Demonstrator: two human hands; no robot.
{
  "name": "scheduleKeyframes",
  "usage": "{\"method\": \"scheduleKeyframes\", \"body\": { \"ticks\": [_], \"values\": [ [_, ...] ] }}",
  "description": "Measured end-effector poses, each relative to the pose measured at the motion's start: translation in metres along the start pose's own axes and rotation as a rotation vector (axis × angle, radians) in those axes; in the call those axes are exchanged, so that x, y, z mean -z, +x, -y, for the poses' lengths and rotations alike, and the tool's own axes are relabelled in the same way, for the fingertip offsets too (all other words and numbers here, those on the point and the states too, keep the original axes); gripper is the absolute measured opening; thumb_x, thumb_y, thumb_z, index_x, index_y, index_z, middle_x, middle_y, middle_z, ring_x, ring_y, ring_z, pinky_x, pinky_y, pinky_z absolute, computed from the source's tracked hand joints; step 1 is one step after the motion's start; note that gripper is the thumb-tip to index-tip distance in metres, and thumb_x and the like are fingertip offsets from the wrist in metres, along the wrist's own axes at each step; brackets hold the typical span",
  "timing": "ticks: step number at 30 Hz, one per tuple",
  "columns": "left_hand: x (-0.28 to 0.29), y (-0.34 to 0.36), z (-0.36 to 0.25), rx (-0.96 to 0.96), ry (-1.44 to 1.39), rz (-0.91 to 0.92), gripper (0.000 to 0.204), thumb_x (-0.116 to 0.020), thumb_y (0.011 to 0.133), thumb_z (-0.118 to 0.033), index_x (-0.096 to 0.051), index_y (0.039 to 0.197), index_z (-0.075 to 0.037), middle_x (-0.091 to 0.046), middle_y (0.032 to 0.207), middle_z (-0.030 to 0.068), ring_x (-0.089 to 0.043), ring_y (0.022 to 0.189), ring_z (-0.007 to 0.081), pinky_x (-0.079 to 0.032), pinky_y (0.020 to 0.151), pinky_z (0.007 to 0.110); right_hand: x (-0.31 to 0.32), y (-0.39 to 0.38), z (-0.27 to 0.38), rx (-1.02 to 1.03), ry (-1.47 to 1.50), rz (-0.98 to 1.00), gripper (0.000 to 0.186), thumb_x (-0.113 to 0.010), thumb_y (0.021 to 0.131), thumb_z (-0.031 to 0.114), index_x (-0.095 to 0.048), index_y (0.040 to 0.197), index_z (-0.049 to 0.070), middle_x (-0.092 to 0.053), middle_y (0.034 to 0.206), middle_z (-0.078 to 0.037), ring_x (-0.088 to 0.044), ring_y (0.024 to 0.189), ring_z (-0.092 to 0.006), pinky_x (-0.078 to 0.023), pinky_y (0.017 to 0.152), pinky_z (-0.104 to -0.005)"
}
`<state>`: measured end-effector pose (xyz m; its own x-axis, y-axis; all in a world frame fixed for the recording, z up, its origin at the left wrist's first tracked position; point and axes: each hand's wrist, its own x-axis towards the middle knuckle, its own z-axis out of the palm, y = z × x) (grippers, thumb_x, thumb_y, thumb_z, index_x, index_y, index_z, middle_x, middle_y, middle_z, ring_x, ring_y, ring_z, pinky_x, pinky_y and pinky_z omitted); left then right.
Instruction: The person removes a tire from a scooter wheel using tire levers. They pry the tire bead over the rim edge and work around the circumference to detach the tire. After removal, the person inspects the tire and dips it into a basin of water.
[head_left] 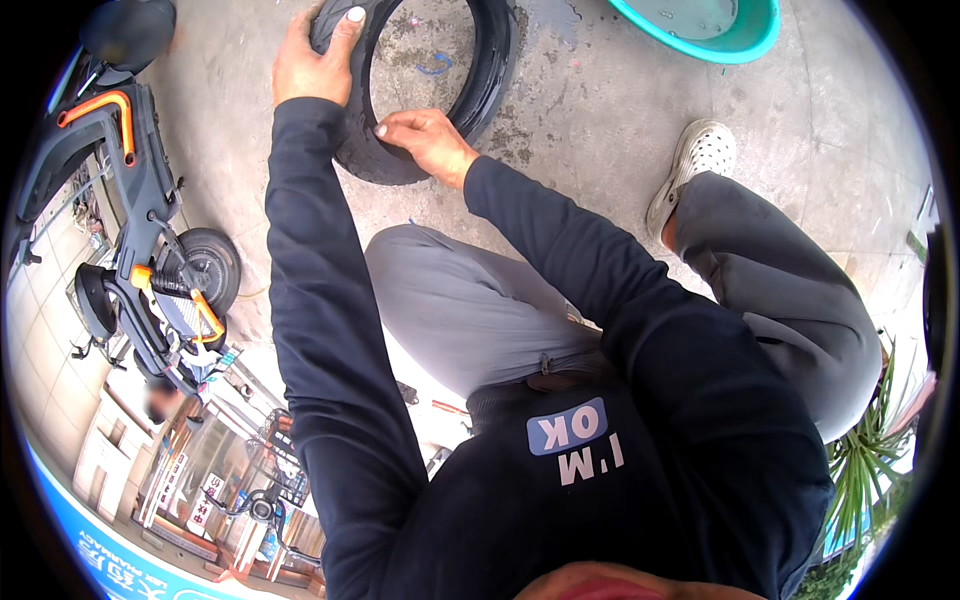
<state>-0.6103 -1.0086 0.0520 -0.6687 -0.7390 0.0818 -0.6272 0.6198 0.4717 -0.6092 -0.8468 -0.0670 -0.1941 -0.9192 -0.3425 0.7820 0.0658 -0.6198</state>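
Note:
A black rubber tire (375, 165) is at the top middle of the head view, over the concrete ground, with no wheel inside its ring. My left hand (312, 70) grips the tire's upper left side, its thumb lying along the rubber and its other fingers partly hidden. At the lower inner edge of the tire, my right hand (430, 142) is closed, thumb and fingers pinched at the rim. The right side of the tire's inner wall looks dark and shiny. Through the ring shows a small blue curved piece (435, 66) on the ground.
A teal basin (690, 50) with cloudy liquid stands at the far right. Near my knee is my white clog (705, 155). A dark electric scooter with orange parts (130, 160) fills the left side. Spiky green leaves (860, 465) show at lower right. Wet patches mark the concrete.

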Motion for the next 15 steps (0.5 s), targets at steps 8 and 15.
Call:
{"method": "scheduleKeyframes", "body": {
  "ticks": [8,15],
  "values": [
    [-0.002,-0.009,0.024,-0.042,-0.124,0.018,0.056,-0.070,0.092,-0.037,-0.059,0.132,0.001,-0.065,0.127,0.0203,-0.062,0.119,0.0286,-0.045,0.104,0.036,0.055,-0.001,-0.022,0.184,-0.708,0.258,0.034,-0.067,0.094,0.029,-0.070,0.118,0.004,-0.074,0.107,-0.014,-0.070,0.102,-0.0302,-0.052,0.091,-0.0385],
    [0.002,-0.023,0.003,-0.110,-0.058,-0.003,0.054,-0.069,0.094,-0.037,-0.060,0.133,-0.001,-0.066,0.127,0.0200,-0.063,0.119,0.0278,-0.045,0.104,0.036,0.183,0.044,0.026,0.783,-1.961,0.553,0.043,-0.065,0.080,0.010,-0.069,0.123,0.015,-0.069,0.115,-0.003,-0.060,0.117,-0.0216,-0.031,0.123,-0.0387]
  ]
}}
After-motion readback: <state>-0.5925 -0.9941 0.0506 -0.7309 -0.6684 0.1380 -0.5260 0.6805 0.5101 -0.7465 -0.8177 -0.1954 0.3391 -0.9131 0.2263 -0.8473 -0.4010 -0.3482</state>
